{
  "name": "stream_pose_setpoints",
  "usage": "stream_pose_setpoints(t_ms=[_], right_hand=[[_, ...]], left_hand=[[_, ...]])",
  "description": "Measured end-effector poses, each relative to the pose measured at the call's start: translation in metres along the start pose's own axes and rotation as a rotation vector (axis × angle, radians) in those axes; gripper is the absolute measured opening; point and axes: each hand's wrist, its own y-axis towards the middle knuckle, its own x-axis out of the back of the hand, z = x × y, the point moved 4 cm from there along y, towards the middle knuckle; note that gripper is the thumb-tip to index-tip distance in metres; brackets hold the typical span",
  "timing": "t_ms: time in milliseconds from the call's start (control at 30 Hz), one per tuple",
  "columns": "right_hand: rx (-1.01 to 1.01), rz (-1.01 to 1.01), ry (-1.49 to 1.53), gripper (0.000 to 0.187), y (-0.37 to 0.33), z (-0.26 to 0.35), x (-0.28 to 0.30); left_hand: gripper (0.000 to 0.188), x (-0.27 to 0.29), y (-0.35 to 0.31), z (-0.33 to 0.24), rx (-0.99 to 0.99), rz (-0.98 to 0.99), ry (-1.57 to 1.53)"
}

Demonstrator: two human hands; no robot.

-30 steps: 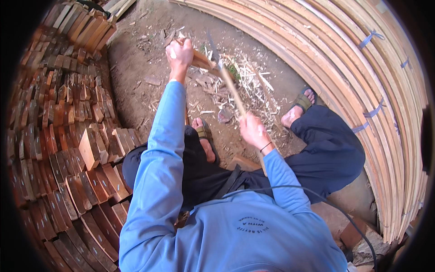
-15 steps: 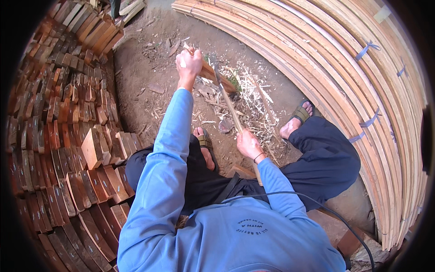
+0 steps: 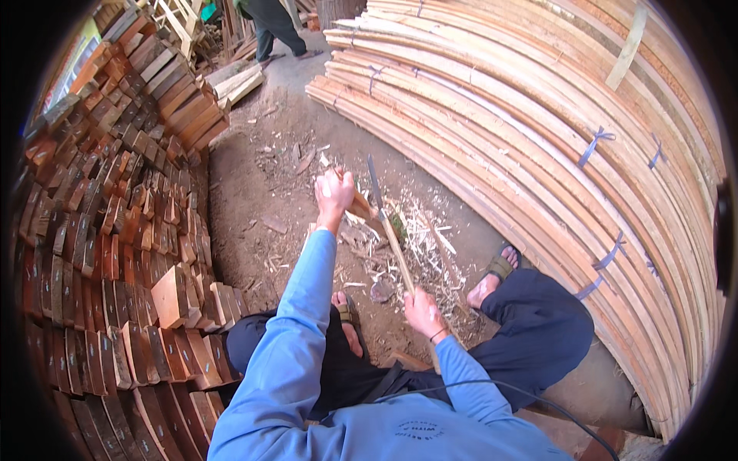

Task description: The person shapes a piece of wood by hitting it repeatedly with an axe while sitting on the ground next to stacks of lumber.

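Note:
My left hand is closed around the upper end of a short wooden piece, which slants down toward the ground. In my right hand is the long pale wooden handle of a knife, which runs back along my right forearm. The knife's narrow dark blade points away from me, just right of the wooden piece. Whether blade and wood touch, I cannot tell. Pale wood shavings lie scattered on the dirt beneath, between my sandalled feet.
Stacked short wood blocks rise along my left. Long bundled wooden strips, tied with bluish bands, curve along the right. At the far end stands another person, seen from the waist down. A black cable crosses my lap.
The view has tilted up, bringing the other person's legs into sight. The knife blade now extends farther beyond the wooden piece. Both hands keep their grips.

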Motion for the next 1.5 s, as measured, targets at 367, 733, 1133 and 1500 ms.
stream_pose_setpoints(t_ms=[367,733,1133,1500], right_hand=[[-0.034,0.067,-0.039,0.035,-0.003,-0.02,-0.02],[-0.001,0.109,-0.037,0.03,0.008,-0.034,-0.027],[-0.212,0.212,0.239,0.032,-0.003,0.007,0.003],[0.002,0.038,-0.019,0.027,0.003,0.015,0.004]], left_hand=[[0.034,-0.007,0.003,-0.023,-0.051,0.06,0.066],[0.037,-0.003,0.009,-0.007,0.011,0.058,0.008],[0.032,0.007,-0.003,0.028,0.055,0.012,-0.007],[0.032,0.01,0.006,0.046,0.102,0.02,-0.016]])
